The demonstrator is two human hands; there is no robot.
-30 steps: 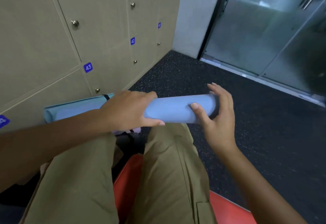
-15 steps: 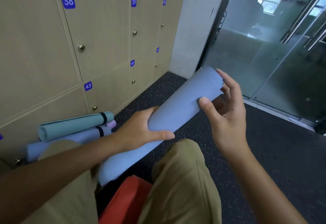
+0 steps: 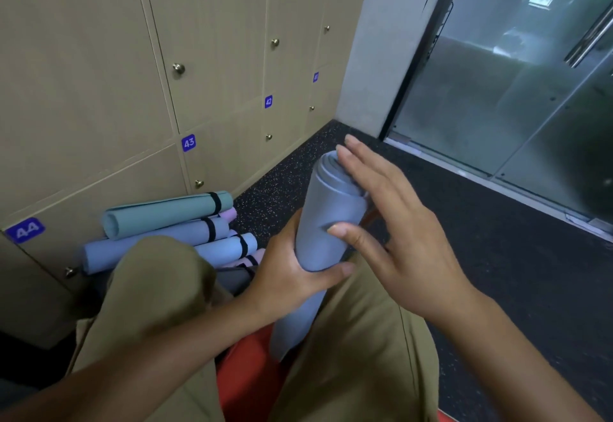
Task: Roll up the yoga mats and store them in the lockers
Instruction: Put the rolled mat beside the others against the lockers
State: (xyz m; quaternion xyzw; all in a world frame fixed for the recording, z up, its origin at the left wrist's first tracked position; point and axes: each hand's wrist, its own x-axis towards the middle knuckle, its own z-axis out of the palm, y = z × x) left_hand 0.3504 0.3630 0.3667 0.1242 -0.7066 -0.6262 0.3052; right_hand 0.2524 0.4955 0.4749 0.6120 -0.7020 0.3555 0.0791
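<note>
Between my knees, in front of the wall of tan lockers (image 3: 212, 40), I have a rolled blue yoga mat (image 3: 326, 219) standing nearly upright, its lower end down by the red mat (image 3: 247, 378) that lies under my legs and its spiral top end tipped a little away from me. My left hand (image 3: 288, 275) grasps the roll around its middle, the thumb wrapped across the front and the fingers curled behind it. My right hand (image 3: 394, 222) is released and flat, the fingers straight and spread: the fingertips lie against the top end of the roll and the thumb presses on its side just above my left thumb, so this hand touches the mat without closing on it. To my left, on the dark speckled floor (image 3: 497, 255) and against the bottom row of lockers, lies a pile of mats already rolled, each bound with a black strap: a teal mat (image 3: 159, 215) on top, a blue mat (image 3: 149, 245) under it, another blue one (image 3: 229, 245) nearer my knee, and pink ones whose ends only peek out. The locker doors I can see, numbered 38, 39, 42, 43 and 44, are all closed. To the right, beyond a grey wall, stands a glass door (image 3: 514, 89).
</note>
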